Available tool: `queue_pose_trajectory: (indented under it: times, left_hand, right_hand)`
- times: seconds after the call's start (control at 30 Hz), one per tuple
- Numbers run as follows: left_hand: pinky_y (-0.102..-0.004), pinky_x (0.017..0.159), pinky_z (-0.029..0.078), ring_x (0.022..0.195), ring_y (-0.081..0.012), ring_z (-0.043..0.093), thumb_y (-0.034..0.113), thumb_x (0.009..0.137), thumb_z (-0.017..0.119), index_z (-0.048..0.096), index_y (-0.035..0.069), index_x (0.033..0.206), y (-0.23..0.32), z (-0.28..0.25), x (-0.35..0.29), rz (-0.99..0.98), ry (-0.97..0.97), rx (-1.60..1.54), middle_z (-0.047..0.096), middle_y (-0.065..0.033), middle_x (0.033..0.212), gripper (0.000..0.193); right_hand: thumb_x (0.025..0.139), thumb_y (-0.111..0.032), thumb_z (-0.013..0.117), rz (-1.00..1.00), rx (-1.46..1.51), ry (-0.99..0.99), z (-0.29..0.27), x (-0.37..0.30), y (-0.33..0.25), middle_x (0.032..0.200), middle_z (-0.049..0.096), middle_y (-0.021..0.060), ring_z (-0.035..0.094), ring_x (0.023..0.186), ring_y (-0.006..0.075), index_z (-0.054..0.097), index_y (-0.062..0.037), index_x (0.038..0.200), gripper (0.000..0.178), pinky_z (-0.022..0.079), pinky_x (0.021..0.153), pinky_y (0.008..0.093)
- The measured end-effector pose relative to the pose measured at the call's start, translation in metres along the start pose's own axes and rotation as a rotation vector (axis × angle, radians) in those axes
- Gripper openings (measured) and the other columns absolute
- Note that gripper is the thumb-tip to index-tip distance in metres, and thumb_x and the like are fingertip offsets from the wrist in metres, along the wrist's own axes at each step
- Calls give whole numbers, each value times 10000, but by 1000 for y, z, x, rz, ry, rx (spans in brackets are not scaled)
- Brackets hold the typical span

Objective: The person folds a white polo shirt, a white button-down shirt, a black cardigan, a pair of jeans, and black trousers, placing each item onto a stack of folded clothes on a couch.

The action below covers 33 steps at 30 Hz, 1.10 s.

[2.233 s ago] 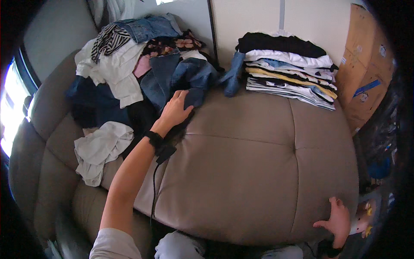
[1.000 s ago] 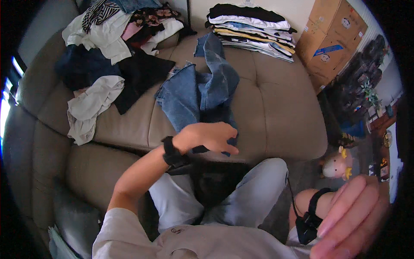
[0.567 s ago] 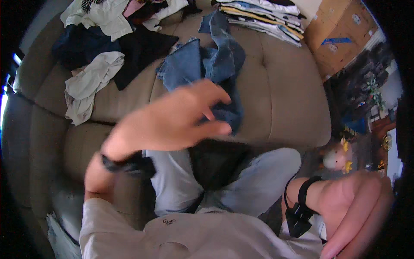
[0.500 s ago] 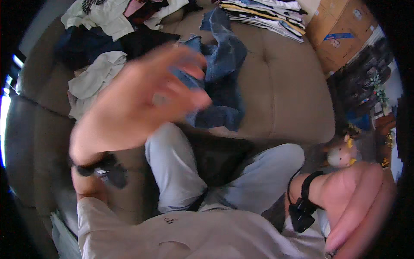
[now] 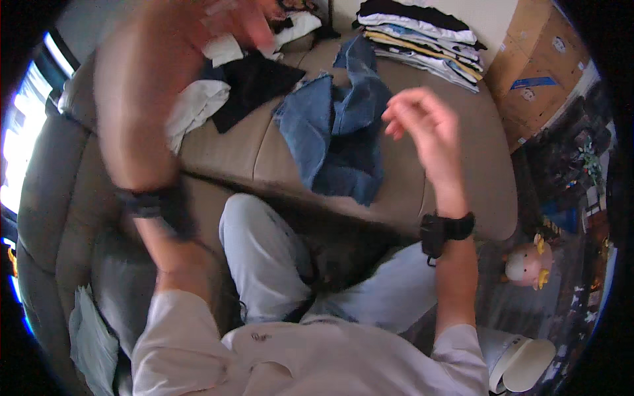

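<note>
The sofa [image 5: 462, 191] holds the blue denim [image 5: 340, 132], maybe why my half-curled right hand [image 5: 434, 132] is empty; my left hand [image 5: 148, 79] is too blurry to tell

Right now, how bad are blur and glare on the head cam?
Head view: left hand heavily smeared, right hand only slightly soft, blue denim fairly readable. Head view, left edge: window blown out to white; frame corners fall to black.

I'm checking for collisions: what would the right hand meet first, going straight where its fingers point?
The right hand would probably meet the crumpled blue denim garment to its left first; the hand's height is unclear, so it might pass over the garment.
</note>
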<state>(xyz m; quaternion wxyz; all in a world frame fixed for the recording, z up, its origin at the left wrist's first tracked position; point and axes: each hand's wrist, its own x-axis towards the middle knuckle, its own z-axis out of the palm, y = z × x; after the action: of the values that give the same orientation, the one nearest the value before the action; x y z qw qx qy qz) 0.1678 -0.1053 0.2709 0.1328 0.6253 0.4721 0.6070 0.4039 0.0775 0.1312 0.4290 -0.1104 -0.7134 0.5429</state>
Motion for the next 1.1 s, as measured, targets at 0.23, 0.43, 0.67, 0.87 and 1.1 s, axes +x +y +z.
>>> queue_pose_trajectory:
  times: [0.23,0.43,0.67,0.87,1.1]
  left_hand:
    - [-484,821,533,953,-443,653,651,825,613,601,-103,1048,-282,46,-36,-758,-27,1060,651,-325,1006,786]
    - [-479,757,512,866,-456,634,559,867,628,641,-81,1020,-309,45,-21,-745,-212,863,666,-282,954,658]
    - [-280,650,394,750,-103,424,154,944,603,492,32,883,-226,81,-28,-236,17,-174,428,2,793,176]
    - [-343,833,497,955,-267,646,122,899,695,622,4,1038,-173,115,-50,-135,-663,-503,649,-107,976,196]
    - [-334,696,534,788,-262,681,126,940,621,639,-9,823,-149,104,-47,122,-232,-554,695,-164,858,180]
  right_hand:
    - [872,-67,675,6,-371,-246,31,-42,85,757,616,79,625,662,143,610,-10,897,90,502,605,283]
    - [868,-39,685,-2,-410,-390,16,-52,107,831,636,88,639,682,147,612,1,970,131,515,623,290]
    - [717,-95,861,186,-31,-192,8,-35,80,1217,580,157,616,684,98,267,-83,1454,947,490,581,218]
    - [794,-136,764,249,-322,-156,-24,-60,77,1258,590,150,660,951,232,491,-56,1309,588,522,835,311]
    - [915,-129,582,222,-109,332,-91,-77,61,1197,597,128,573,1124,225,524,-18,1269,376,430,972,317]
